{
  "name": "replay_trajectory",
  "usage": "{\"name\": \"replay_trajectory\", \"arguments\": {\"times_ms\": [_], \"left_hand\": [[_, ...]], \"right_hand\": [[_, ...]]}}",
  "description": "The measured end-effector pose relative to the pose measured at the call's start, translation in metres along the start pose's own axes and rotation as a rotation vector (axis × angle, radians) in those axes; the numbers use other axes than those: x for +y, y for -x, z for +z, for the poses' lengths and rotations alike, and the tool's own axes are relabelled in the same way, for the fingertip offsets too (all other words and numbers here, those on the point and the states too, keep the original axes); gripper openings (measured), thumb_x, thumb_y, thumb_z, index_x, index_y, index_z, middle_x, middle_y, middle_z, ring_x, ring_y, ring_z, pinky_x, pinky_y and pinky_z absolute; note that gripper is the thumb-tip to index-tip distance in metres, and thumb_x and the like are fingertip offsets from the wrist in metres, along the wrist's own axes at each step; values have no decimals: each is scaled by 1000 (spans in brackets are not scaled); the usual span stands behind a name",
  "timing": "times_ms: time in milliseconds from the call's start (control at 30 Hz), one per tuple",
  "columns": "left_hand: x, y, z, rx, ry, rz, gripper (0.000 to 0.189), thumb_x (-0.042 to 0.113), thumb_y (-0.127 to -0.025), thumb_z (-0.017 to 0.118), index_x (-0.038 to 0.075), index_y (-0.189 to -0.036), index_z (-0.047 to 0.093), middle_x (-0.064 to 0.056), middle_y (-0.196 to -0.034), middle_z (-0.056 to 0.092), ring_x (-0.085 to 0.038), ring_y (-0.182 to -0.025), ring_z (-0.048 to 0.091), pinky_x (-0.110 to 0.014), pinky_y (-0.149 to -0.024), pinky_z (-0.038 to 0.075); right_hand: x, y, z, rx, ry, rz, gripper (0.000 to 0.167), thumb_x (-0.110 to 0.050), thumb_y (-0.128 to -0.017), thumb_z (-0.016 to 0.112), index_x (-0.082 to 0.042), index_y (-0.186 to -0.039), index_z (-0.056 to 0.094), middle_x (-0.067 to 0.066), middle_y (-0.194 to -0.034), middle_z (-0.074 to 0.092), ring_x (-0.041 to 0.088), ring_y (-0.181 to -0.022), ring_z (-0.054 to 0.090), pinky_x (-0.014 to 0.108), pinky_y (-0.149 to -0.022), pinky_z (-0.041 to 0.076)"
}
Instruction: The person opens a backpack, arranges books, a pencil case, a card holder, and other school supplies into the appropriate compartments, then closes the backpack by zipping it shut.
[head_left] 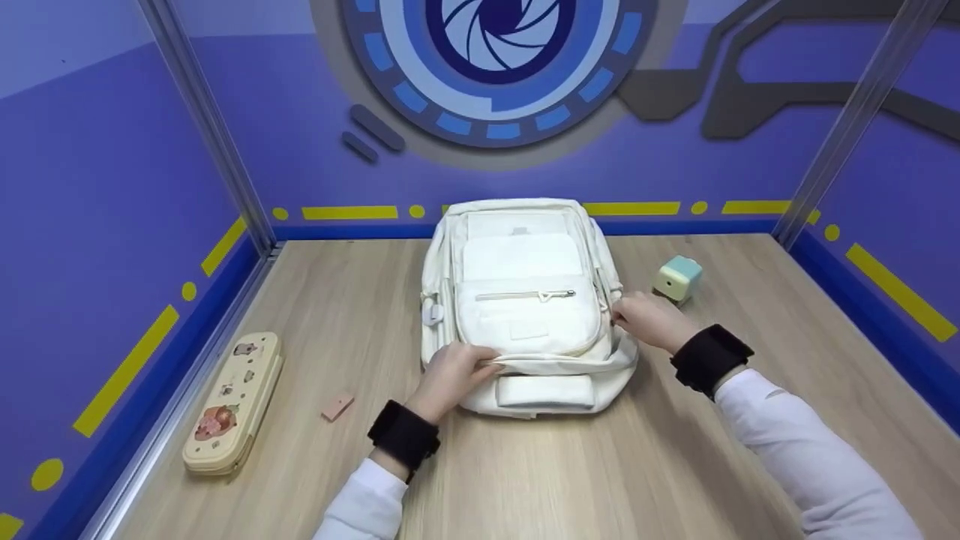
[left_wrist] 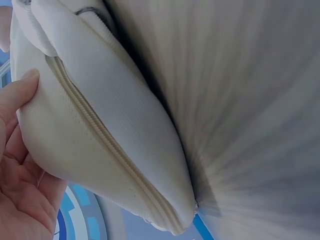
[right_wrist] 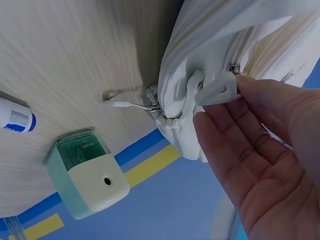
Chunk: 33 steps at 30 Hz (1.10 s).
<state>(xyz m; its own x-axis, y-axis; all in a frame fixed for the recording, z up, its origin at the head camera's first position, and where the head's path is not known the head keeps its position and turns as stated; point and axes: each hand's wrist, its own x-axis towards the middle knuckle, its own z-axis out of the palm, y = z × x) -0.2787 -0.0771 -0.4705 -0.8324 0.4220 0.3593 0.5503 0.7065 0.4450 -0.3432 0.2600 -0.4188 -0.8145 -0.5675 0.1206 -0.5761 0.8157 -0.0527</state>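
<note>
Pinching with the right hand (head_left: 654,319) a white zipper pull (right_wrist: 211,92) at the right side of the white backpack (head_left: 523,259), lying on the wooden table (head_left: 555,480). Gripping the backpack's near-left part between the thumb and fingers of the left hand (head_left: 454,375).

Off-white fabric backpack (head_left: 529,315), white triangular zip pull (right_wrist: 218,91); long rounded cream case (head_left: 238,390) printed with small brownish figures plus a bigger red-pink motif. Small flat pink block (head_left: 337,407), boxy mint-and-cream plastic sharpener (right_wrist: 90,182) with a dark hole, white tube (right_wrist: 14,115) with blue end. Pale streaky wood-grain tabletop (head_left: 337,300), purple-blue back panel (head_left: 292,127) with yellow dashes and dots, black wristbands (head_left: 405,437), white sleeves (head_left: 364,502).
</note>
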Motion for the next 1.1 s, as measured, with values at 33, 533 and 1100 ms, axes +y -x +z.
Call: {"name": "replay_trajectory", "arguments": {"times_ms": [33, 533, 1100], "left_hand": [[0, 0, 0, 3, -2, 2, 13, 24, -93, 75, 13, -93, 81, 1, -76, 76, -1, -59, 43, -19, -57, 41], [1, -1, 0, -2, 1, 1, 12, 23, -92, 76, 12, -89, 80, 1, -68, 68, -2, -58, 40, -18, -56, 36], [-1, 1, 3, 25, -13, 15, 12, 22, -92, 76, 12, -94, 82, 0, -82, 79, -2, -61, 49, -20, -57, 44]], "right_hand": [[-1, 1, 0, 0, 1, 5, 9, 0, -90, 70, -1, -82, 73, 13, -77, 73, 27, -68, 67, 41, -60, 54], [-9, 18, 4, 63, 31, 22, 8, -1, -90, 69, -3, -83, 71, 14, -82, 72, 33, -73, 70, 45, -62, 57], [-33, 37, 6, 33, -102, 8, 15, 7, -84, 68, -2, -73, 64, 6, -68, 62, 12, -61, 49, 28, -55, 43]]}}
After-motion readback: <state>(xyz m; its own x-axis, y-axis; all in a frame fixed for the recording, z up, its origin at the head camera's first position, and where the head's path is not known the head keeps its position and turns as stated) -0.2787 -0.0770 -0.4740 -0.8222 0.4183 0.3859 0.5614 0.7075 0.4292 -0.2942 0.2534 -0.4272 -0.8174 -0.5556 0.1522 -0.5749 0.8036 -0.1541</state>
